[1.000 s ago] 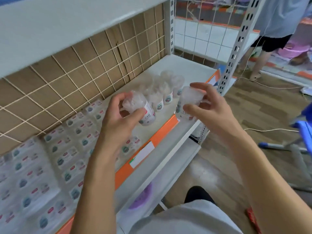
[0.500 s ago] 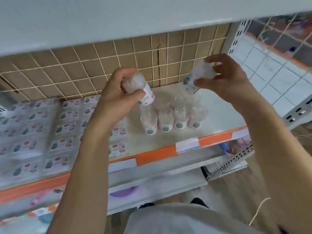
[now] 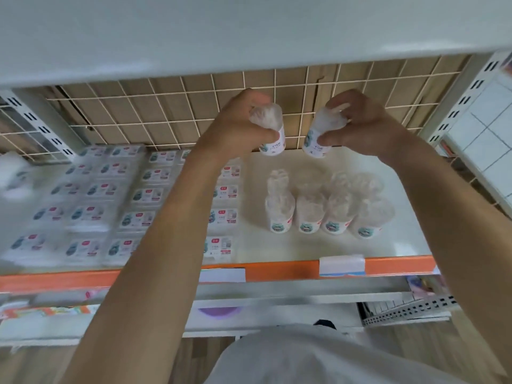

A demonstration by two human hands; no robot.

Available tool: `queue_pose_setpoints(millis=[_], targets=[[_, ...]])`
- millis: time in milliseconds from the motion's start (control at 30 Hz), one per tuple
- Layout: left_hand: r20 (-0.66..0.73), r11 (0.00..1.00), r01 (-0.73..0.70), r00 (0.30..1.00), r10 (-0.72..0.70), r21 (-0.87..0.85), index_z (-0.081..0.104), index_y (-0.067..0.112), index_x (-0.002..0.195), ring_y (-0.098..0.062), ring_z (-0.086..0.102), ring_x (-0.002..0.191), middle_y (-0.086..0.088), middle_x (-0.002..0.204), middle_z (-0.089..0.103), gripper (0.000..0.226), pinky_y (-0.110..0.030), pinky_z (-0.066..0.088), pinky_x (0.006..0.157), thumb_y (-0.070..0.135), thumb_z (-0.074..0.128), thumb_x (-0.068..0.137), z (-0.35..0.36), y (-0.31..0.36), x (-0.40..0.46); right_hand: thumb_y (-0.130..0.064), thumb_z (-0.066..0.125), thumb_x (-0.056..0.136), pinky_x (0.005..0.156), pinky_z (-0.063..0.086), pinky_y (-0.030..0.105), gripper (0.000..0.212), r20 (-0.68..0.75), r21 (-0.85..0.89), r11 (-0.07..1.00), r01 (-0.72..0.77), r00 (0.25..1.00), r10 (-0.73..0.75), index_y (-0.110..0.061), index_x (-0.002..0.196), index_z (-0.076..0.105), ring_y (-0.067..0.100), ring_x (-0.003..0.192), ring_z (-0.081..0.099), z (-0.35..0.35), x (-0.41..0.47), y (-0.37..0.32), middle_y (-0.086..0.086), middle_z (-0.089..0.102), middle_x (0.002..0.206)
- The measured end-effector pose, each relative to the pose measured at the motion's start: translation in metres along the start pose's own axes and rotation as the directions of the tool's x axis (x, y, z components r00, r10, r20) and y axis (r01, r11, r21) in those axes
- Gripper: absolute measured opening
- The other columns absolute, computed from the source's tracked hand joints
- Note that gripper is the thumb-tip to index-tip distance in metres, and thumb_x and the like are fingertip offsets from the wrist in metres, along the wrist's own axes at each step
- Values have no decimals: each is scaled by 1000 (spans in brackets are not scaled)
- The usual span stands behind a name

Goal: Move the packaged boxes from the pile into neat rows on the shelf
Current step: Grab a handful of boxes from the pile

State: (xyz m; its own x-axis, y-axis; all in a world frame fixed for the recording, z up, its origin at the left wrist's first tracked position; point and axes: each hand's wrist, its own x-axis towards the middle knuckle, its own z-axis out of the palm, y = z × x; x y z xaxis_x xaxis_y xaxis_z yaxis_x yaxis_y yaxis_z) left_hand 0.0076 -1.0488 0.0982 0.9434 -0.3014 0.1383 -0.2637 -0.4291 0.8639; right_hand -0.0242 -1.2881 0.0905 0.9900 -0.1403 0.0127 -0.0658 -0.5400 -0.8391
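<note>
While the left hand (image 3: 235, 126) and the right hand (image 3: 360, 126) each grip a clear plastic tub (image 3: 270, 134), fingers curled round its top, both tubs hang above the back of the white shelf (image 3: 401, 217). They are best lowered upright, close behind the standing row of tubs (image 3: 321, 214). Flat labelled packs (image 3: 110, 195) fill the shelf's left side before a wire-grid back panel (image 3: 166, 106).

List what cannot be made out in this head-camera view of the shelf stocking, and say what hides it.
- Label print on the flat packs: motion blur.
- Rear clear tubs behind the front row: their count blurs together.
- Top of the tub in the left hand: fingers cover it.
- Lower shelf contents: cut off by the shelf edge.
</note>
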Motion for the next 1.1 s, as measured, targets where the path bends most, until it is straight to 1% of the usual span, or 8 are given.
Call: queue_pose_setpoints(millis=[133,200,433,633,733,833,1000,1100], targets=[[41,999,51,998,-52,17,61,17,122,-19,63,104,-4,118,63,64,-29,55,78,15,82,61,10,-16,26,-17,87,64,81,55,39,62,42,-95,995,-27,999,32,-26,118,58,26,96,61,12,24,10,6,58,110],[71,995,83,994,-87,56,62,20,120,-19,64,107,-4,121,63,65,-33,58,84,18,83,59,17,-28,38,-12,84,70,73,49,32,59,80,-110,993,-44,995,53,-22,121,56,22,88,56,19,33,15,1,55,102],[163,981,139,973,-161,138,59,20,128,-19,61,113,-3,125,62,66,-41,52,100,9,86,68,36,-56,63,-10,89,58,81,53,43,69,191,-221,971,-87,973,130,-24,116,55,37,105,59,39,48,33,11,58,116],[216,972,171,955,-204,161,58,20,131,-22,59,115,-5,128,60,71,-38,53,98,8,87,67,45,-71,62,2,84,64,67,45,29,68,273,-240,967,-84,950,150,-27,119,57,29,91,56,42,52,44,11,58,118],[250,974,188,944,-214,126,59,21,130,-21,62,112,-4,124,62,78,-38,55,94,18,86,57,47,-77,59,-6,84,61,79,48,33,75,307,-209,968,-137,931,198,-27,127,54,32,107,59,38,53,44,8,59,123],[325,964,267,912,-251,-5,56,23,134,-13,61,109,-1,123,63,59,-23,54,79,18,75,78,45,-76,57,-27,77,43,97,49,37,93,296,-194,959,-208,919,259,-29,133,50,27,111,55,33,52,40,3,56,126],[232,931,356,915,-330,-82,61,27,128,-14,63,113,3,124,65,33,-30,56,86,31,64,96,44,-77,54,-31,84,75,94,46,38,40,219,-128,977,-169,956,194,-25,109,64,23,101,50,34,50,45,0,52,112],[219,941,331,926,-308,-74,65,23,124,-15,64,112,2,120,68,26,-31,56,87,24,62,97,47,-78,50,-28,82,81,88,49,38,32,222,-127,985,-116,965,142,-23,108,66,22,91,55,36,45,45,-3,56,95]])
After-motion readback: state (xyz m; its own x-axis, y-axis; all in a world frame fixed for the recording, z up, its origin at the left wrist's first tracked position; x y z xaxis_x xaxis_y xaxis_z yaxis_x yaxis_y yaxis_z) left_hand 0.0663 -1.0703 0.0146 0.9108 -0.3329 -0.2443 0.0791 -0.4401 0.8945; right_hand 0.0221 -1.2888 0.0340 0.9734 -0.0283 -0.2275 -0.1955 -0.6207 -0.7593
